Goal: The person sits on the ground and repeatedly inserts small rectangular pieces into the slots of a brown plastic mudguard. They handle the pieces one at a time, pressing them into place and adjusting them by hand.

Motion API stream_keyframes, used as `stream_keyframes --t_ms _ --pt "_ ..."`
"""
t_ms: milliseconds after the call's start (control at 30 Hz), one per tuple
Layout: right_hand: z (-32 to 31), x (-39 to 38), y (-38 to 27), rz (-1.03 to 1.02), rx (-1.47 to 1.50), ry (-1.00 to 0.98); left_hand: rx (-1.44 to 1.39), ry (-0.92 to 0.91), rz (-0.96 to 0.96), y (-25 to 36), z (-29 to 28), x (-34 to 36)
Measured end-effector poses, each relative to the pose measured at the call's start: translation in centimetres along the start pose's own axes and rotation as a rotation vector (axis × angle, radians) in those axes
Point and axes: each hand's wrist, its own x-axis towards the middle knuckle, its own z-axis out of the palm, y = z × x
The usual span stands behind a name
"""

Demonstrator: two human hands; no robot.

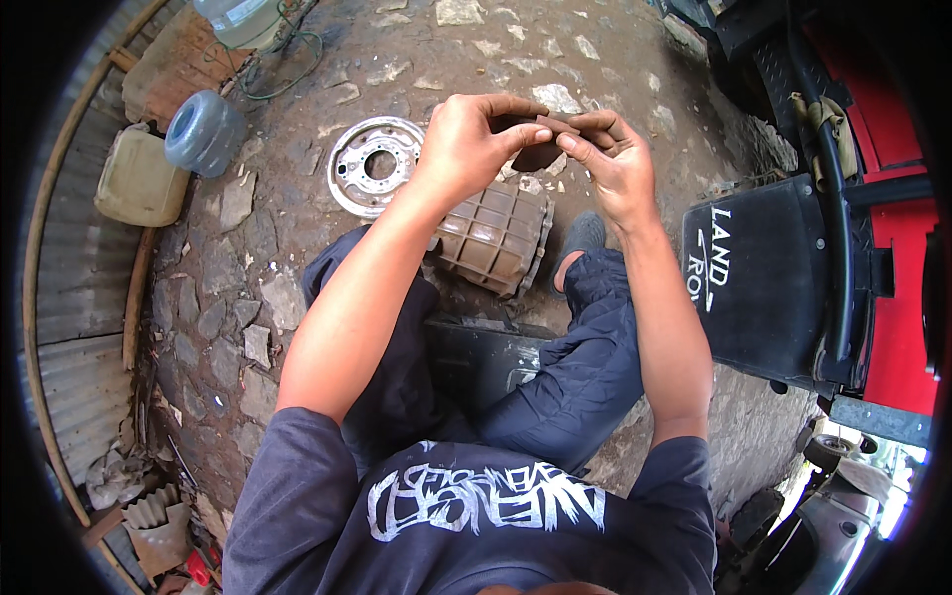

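Out in front of me, above the ground, both hands pinch a small, thin brown sheet (537, 157) that looks like sandpaper. My left hand (464, 144) has its thumb and forefinger closed on the sheet's left part. On the other side, the thumb and fingers of my right hand (617, 164) grip its right part, close to the left thumb. Fingers hide some of the sheet. Below the hands, a ribbed brown metal casing (488, 238) rests between my feet. A round silvery metal disc (342, 164) with a central hole lies just beyond it, partly behind my left forearm.
A red vehicle (900, 288) with a black mud flap (759, 283) stands close on the right. At the far left are a blue-tinted water bottle (205, 134), a yellowish jerrycan (144, 178) and a corrugated metal wall (84, 248). The ground is uneven stone paving (260, 233).
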Motion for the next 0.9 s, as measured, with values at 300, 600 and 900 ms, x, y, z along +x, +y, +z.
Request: stream_keyframes --t_ms 300,600,900 --pt "0.8 -0.3 -0.5 -0.046 -0.131 0.009 -0.041 0.052 -0.047 1.4 -0.2 -0.8" --pt "0.8 -0.8 -1.7 -0.125 -0.388 -0.012 0.004 0.031 0.018 0.8 -0.2 -0.9" --pt "0.6 -1.2 -2.0 -0.195 -0.46 0.018 0.09 -0.025 0.06 0.9 -0.3 -1.0"
